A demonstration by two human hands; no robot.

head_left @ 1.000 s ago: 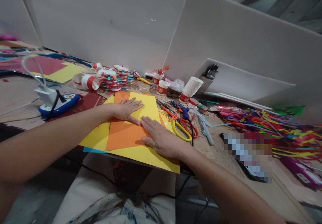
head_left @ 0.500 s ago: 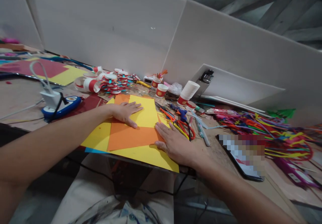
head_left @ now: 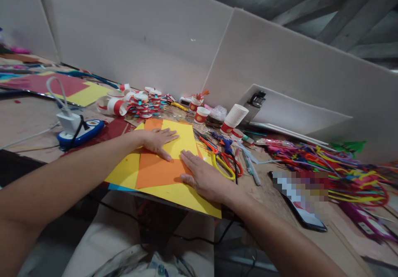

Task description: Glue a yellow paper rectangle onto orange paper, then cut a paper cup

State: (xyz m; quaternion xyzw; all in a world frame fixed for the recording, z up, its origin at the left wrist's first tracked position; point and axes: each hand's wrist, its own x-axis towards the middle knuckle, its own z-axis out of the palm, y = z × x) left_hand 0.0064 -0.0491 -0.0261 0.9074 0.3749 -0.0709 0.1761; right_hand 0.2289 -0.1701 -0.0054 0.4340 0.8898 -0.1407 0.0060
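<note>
My left hand lies flat with fingers stretched across the upper yellow sheet. Below and to the right, my right hand rests flat where the yellow sheet meets the orange sheet. Both hands press on the paper and neither grips it. The orange sheet lies over a larger yellow sheet, whose front corner reaches past the table edge. A strip of blue paper peeks out underneath at the left. Scissors with yellow handles lie just beyond my right hand.
A blue power strip with a white charger sits left. Cut paper cups and a cup stack stand at the back. Right are a phone and colourful pipe cleaners. A black cable hangs below the table edge.
My right hand has slid left over the orange sheet, showing more of the yellow scissor handles. My left hand stays in place on the paper. The camera view has shifted slightly.
</note>
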